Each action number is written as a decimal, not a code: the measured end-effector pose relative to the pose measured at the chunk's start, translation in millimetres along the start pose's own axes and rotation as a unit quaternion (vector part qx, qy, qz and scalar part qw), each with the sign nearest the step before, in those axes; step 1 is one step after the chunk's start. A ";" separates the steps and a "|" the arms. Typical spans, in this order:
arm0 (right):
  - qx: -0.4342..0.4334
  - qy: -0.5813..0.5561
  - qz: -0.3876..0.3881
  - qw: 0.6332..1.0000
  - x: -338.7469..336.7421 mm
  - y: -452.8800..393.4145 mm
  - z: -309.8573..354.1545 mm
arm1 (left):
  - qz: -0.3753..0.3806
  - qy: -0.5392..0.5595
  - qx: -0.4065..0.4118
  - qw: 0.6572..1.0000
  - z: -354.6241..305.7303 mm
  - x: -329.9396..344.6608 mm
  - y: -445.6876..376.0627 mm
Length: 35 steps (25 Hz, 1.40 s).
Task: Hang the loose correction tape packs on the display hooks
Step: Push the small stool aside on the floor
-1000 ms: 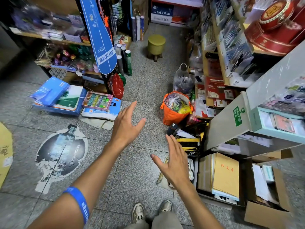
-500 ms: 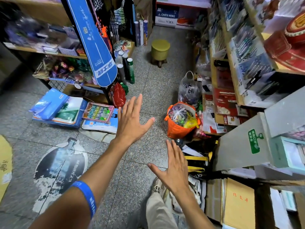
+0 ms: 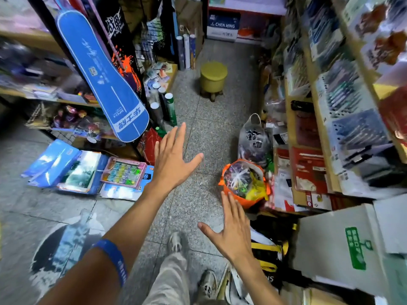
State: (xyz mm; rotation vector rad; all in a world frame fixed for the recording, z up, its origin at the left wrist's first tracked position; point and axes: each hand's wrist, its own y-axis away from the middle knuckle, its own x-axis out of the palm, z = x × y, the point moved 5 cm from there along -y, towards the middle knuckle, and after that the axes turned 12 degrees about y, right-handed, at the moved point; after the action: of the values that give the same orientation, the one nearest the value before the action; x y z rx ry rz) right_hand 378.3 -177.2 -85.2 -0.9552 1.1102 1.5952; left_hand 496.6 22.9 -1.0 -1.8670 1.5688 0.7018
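Both hands were spread flat w/ nothing in them: left hand (image 3: 174,159) over the floor (image 3: 211,133), right hand (image 3: 233,234) near the orange bag (image 3: 244,186). Correction tape packs couldn't be made out; shelves (image 3: 343,111) at right too blurred.

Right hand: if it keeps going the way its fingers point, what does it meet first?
Probably the orange bag: the right hand points up-forward at its near edge. Depth is unclear; the hand may be well above it.

A yellow round stool (image 3: 213,78) stands far down the grey tiled aisle. An orange bag (image 3: 244,183) stuffed with small goods sits by the right-hand shelves, a clear plastic bag (image 3: 254,137) just behind it. A blue racket cover (image 3: 103,78) hangs on the left rack above packs lying on the floor.
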 end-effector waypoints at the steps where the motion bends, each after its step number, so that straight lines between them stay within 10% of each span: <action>1: 0.000 0.001 0.000 1.000 -0.3 -19.8 2.9 | -0.002 0.002 0.002 1.000 5.8 0.1 -23.6; 18: 0.060 -0.008 -0.005 0.998 -76.5 -375.7 75.9 | 0.059 0.060 0.015 0.996 64.9 -13.0 -408.5; 35: 0.059 -0.053 0.024 0.997 -175.6 -754.5 -9.1 | 0.054 0.022 -0.046 0.997 55.8 79.4 -757.5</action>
State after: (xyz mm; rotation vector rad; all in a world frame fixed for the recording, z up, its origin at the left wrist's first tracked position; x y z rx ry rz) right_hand 1150.7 -117.8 -93.2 -0.7628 1.1471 1.5829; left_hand 1255.6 105.9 -16.0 -1.8872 1.7019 0.7973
